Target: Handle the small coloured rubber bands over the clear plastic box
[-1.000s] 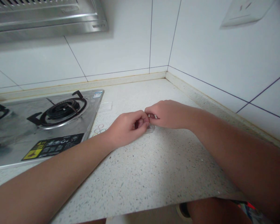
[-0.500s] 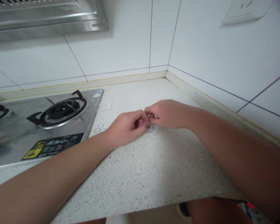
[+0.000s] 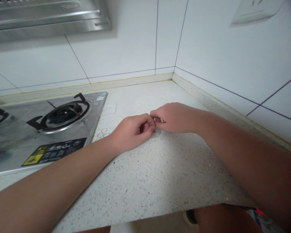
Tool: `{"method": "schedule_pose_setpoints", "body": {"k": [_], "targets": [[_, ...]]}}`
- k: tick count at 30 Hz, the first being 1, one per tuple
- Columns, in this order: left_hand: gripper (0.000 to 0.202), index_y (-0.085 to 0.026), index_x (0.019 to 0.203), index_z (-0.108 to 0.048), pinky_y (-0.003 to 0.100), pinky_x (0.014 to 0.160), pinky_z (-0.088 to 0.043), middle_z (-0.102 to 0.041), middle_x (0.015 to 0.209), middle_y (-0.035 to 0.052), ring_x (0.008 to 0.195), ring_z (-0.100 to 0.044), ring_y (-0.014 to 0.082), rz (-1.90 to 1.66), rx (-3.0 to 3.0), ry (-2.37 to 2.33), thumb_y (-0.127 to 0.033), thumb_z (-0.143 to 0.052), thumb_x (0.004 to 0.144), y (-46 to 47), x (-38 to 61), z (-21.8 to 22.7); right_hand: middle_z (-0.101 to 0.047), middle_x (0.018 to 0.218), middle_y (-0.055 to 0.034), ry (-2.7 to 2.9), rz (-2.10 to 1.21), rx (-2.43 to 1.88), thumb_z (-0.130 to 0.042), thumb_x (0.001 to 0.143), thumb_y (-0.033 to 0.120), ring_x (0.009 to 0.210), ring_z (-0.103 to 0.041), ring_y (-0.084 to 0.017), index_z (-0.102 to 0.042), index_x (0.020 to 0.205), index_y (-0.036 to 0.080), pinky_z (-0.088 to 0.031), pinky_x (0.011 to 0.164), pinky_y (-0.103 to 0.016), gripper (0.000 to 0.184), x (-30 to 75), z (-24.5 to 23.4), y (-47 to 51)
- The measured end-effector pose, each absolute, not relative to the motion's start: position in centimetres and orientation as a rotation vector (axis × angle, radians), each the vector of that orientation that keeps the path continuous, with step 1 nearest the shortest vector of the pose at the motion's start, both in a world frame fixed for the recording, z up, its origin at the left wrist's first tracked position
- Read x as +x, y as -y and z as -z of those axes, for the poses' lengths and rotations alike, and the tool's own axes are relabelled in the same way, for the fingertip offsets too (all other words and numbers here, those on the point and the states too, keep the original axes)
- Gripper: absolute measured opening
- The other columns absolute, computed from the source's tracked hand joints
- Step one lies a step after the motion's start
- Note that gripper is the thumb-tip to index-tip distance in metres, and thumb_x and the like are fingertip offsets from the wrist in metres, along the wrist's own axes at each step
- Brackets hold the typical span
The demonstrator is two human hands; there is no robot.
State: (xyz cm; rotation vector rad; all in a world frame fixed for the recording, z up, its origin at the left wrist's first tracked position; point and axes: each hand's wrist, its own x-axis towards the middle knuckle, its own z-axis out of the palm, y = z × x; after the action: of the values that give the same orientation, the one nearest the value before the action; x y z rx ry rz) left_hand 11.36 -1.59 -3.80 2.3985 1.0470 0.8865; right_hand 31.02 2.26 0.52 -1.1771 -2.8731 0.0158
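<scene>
My left hand (image 3: 132, 131) and my right hand (image 3: 174, 117) meet fingertip to fingertip over the speckled countertop (image 3: 160, 174). Both are closed in a pinch on something small between them that I cannot make out. A small clear plastic piece (image 3: 156, 132) lies on the counter just under the fingertips. Several thin coloured rubber bands (image 3: 102, 133) lie to the left of my left hand, near the stove's edge.
A steel gas stove (image 3: 43, 129) with a black burner (image 3: 63, 113) fills the left. A clear flat lid-like piece (image 3: 109, 110) lies beside it. White tiled walls meet at the back corner. A range hood (image 3: 48, 19) hangs above, a wall socket (image 3: 254, 13) at upper right.
</scene>
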Motion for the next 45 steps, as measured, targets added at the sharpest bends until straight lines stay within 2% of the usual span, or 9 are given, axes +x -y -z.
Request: {"method": "schedule_pose_setpoints", "body": {"k": [45], "targets": [[0.006, -0.017, 0.087, -0.062, 0.021, 0.056, -0.038, -0.057, 0.067, -0.0039, 0.058, -0.048, 0.0078, -0.869, 2.433, -1.051, -0.019, -0.056, 0.088, 1.66, 11.40, 3.58, -0.071, 0.082, -0.0065, 2.894, -0.031, -1.131, -0.047, 0.091, 0.038, 0.067, -0.058, -0.018, -0.067, 0.090, 0.022, -0.027, 0.057, -0.029, 0.025, 31.38, -0.24, -2.45]]}}
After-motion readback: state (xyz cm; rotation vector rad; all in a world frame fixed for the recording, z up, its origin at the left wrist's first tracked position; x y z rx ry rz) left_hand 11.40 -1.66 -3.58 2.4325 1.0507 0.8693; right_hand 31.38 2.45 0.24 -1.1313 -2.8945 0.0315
